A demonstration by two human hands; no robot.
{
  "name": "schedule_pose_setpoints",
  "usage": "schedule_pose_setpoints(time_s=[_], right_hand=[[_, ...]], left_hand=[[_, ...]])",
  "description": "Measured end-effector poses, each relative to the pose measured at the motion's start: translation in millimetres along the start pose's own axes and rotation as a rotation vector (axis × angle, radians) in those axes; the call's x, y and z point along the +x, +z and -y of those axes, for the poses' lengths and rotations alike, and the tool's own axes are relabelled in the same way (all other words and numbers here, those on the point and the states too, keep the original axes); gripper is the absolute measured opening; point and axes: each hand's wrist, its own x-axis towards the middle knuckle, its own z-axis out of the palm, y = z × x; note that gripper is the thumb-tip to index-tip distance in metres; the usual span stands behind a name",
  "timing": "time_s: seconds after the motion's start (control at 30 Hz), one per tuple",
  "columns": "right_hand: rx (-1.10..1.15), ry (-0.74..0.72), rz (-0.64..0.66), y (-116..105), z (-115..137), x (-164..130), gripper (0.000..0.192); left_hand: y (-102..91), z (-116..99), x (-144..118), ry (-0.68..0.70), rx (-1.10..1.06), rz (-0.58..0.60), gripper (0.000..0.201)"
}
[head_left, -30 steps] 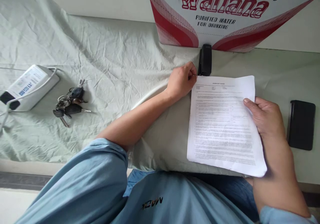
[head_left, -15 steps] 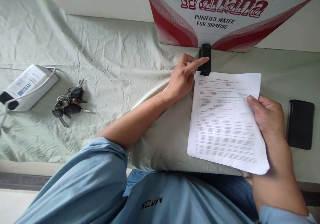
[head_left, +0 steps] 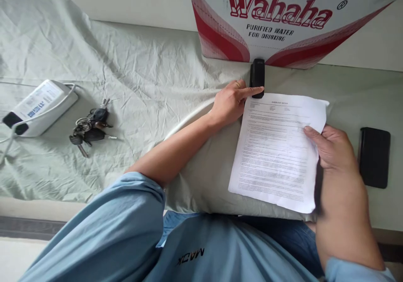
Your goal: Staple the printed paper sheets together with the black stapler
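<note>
1. Pinching the white, rectangular printed paper by its right edge, the right hand lays its thumb on top, with the other fingers mostly hidden behind.
2. The printed paper is between the two hands, tilted slightly, its upper left corner just beside the left hand.
3. The left hand stretches its index finger across the near end of the black, oblong stapler, fingertip touching it; the other fingers are curled. Its thumb is hidden, so I cannot tell whether it grips anything.
4. The stapler is just beyond the left hand, at the paper's top edge. Whether the paper's corner sits inside it, I cannot tell.
5. A yellow metal ring circles one left finger.
6. Beyond both hands stands a white cardboard carton with red patterns and lettering.
7. Right of the right hand lies a flat, black, rectangular object.
8. Well to the left of the left hand lies a bunch of metal keys with black heads; farther left, a white, black-ended block with a cord.
9. Pale green, wrinkled cloth spreads beneath.
</note>
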Motion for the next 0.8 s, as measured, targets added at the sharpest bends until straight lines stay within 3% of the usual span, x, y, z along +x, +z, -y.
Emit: schedule_pose_setpoints(time_s=[0.1,0.2,0.37,0.47,0.6,0.8], right_hand=[[-0.044,0.014,0.114,-12.3,0.8,-3.0,0.07],[-0.058,-0.063,0.113,-24.6,0.8,-5.1,0.061],[0.054,-0.211,-0.02,-21.1,-1.0,-3.3,0.059],[0.068,-0.198,-0.054,-10.7,-2.2,-1.6,0.058],[0.052,-0.191,-0.062,-1.0,-4.1,0.6,0.055],[0.123,-0.198,-0.154,5.1,-5.3,7.0,0.068]], left_hand=[[-4.6,7.9,5.0,-0.01,-0.213,-0.041,0.037],[-10.9,5.2,7.6,-0.141,-0.434,-0.082,0.03],[-23.5,-21.0,4.9,-0.278,-0.723,0.011,0.084],[-30.2,-28.0,3.2,-0.267,-0.737,0.146,0.093],[-33.6,-20.2,3.9,-0.223,-0.645,0.316,0.086],[-31.0,-8.1,6.0,-0.222,-0.529,0.261,0.087]])
